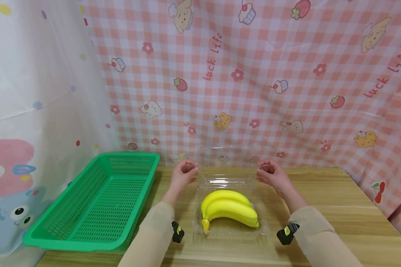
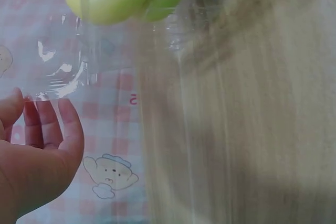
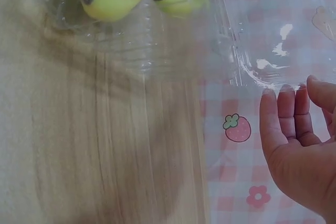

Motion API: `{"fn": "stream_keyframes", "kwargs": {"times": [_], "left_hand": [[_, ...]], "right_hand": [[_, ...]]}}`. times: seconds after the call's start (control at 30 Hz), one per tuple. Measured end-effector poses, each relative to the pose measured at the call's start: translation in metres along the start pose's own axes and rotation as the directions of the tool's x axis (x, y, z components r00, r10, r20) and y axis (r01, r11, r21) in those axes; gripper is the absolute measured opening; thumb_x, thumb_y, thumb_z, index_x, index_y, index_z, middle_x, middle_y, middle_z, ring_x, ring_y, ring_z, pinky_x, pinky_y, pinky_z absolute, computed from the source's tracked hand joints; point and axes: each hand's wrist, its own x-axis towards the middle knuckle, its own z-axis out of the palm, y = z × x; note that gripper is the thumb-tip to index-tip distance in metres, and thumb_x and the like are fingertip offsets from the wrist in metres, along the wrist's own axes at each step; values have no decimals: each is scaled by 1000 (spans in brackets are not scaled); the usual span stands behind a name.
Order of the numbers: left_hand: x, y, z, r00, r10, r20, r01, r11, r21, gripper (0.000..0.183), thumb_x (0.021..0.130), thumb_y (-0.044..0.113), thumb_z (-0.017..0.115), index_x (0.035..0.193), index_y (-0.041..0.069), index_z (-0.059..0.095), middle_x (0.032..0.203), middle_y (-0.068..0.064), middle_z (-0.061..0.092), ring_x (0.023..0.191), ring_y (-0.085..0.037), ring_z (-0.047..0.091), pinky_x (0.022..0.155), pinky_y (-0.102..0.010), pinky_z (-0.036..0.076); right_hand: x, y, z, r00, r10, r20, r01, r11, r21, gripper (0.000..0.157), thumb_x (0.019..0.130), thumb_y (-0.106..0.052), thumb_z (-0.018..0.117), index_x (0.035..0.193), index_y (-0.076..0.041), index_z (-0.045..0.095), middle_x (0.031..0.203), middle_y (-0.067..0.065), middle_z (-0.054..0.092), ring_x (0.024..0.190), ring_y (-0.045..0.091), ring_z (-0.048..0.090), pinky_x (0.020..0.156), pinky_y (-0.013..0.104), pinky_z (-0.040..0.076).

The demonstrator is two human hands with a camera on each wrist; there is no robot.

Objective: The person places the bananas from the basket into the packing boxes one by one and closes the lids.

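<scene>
A hinged box of thin clear plastic stands on the table, its base [image 1: 263, 222] flat and its lid [image 1: 227, 171] raised at the back. Inside the base lies a bunch of yellow bananas [image 1: 228, 209], stem end toward the left front. My left hand [image 1: 184, 175] pinches the left edge of the lid between thumb and fingertips; the left wrist view shows the same hand [image 2: 44, 153] at the glossy rim. On the opposite edge, my right hand [image 1: 274, 176] pinches the lid likewise. Fingertips of the right hand [image 3: 299, 140] meet the plastic edge in the right wrist view.
A green plastic basket [image 1: 147, 193] with slotted walls stands at the left of the wooden table [image 1: 341, 215]. Behind the table hangs a pink checked cloth [image 1: 200, 104], and a white printed cloth [image 1: 63, 92] hangs on the left.
</scene>
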Motion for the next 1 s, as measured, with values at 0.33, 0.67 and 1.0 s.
{"fn": "stream_keyframes", "kwargs": {"times": [0.33,0.67,1.0], "left_hand": [[-11,-7,-8,970,222,95,-226,973,36,12,90,-11,64,99,-9,57,85,-7,61,76,-13,60,76,-44,59],[-18,-10,-18,926,333,179,-352,932,88,8,88,-12,65,93,-9,60,86,-12,61,78,-16,61,75,-33,59],[-25,-14,-27,886,388,253,-436,883,175,10,86,-12,68,90,-5,62,90,-22,64,83,-18,64,75,-28,57]], "right_hand": [[-9,4,-2,997,-79,15,80,993,-87,25,98,3,57,117,12,43,96,9,52,87,12,60,85,32,57],[-19,8,-9,982,-176,65,186,961,-204,23,94,-1,66,108,10,52,95,13,59,84,12,59,79,25,54],[-27,8,-15,970,-217,111,242,913,-327,17,92,-4,68,102,5,58,96,14,63,91,15,61,79,22,52]]}}
